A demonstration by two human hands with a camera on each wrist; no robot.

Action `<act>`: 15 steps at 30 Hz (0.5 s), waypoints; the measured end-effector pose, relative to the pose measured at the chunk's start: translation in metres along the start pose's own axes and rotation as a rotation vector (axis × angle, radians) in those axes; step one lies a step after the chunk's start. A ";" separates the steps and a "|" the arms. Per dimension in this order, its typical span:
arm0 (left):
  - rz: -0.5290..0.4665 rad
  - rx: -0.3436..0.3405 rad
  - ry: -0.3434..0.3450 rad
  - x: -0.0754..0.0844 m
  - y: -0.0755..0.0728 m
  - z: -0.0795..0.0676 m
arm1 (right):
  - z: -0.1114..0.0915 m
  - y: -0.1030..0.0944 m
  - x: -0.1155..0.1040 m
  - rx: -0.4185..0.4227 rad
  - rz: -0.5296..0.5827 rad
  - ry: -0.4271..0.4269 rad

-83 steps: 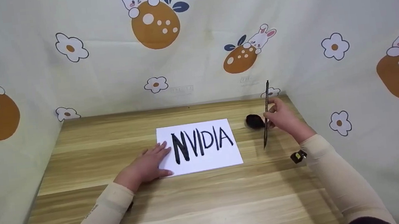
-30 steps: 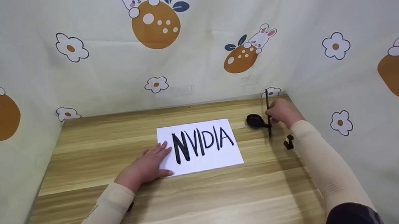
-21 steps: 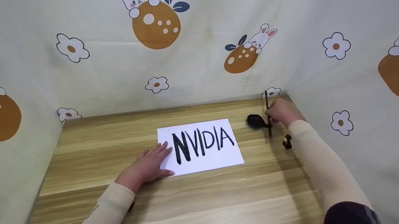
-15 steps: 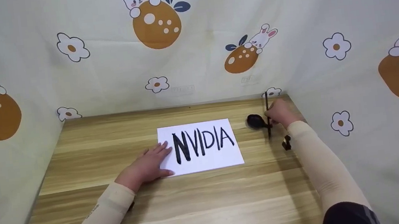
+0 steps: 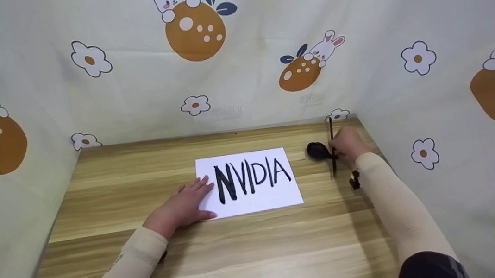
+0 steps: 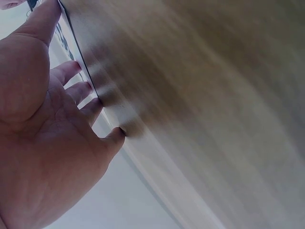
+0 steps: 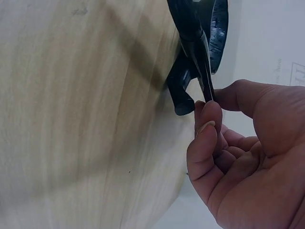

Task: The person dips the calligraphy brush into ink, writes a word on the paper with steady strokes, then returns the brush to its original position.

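A white sheet of paper (image 5: 264, 200) lies on the table with "NVIDIA" lettered on it in thick black strokes. Its left edge is under the spread fingers of my left hand (image 5: 183, 206), which rests flat there; the left wrist view shows the same hand (image 6: 52, 148) from the palm side. My right hand (image 5: 349, 141) pinches a slim black brush (image 5: 331, 132) between thumb and fingertips, beside a black spoon-shaped dish (image 5: 316, 150). In the right wrist view the brush (image 7: 196, 52) passes close by the dish's stubby handle (image 7: 181, 88); whether they touch, I cannot tell.
The wood-grain table (image 5: 242, 260) ends at a pale curtain (image 5: 139, 86) printed with rabbits and flowers, which hangs behind and along both sides. A small black wrist camera (image 5: 354, 179) sits under the right sleeve.
Since the earliest frame my right hand has turned and moved slightly away, bringing the brush from a slant to nearly straight beside the dish. Lately the brush shifts slightly nearer me. My left hand stays put.
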State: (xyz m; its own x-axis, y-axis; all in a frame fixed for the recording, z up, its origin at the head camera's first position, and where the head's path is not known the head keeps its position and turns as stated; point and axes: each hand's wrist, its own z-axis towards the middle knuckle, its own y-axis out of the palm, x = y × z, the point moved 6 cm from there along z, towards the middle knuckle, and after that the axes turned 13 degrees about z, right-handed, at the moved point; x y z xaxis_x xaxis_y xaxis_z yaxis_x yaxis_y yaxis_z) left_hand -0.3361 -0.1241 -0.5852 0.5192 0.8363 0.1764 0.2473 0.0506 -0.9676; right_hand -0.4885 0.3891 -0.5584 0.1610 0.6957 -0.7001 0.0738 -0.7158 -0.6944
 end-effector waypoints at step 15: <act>0.007 -0.010 -0.011 0.000 0.001 0.000 | 0.005 0.005 0.010 0.001 0.033 0.021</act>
State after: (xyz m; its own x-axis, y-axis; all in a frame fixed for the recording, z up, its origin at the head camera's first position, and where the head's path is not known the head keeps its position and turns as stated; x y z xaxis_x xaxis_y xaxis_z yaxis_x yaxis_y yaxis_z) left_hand -0.3358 -0.1245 -0.5865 0.5122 0.8424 0.1672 0.2515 0.0391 -0.9671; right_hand -0.4910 0.3924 -0.5695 0.1841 0.6702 -0.7190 0.0668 -0.7383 -0.6712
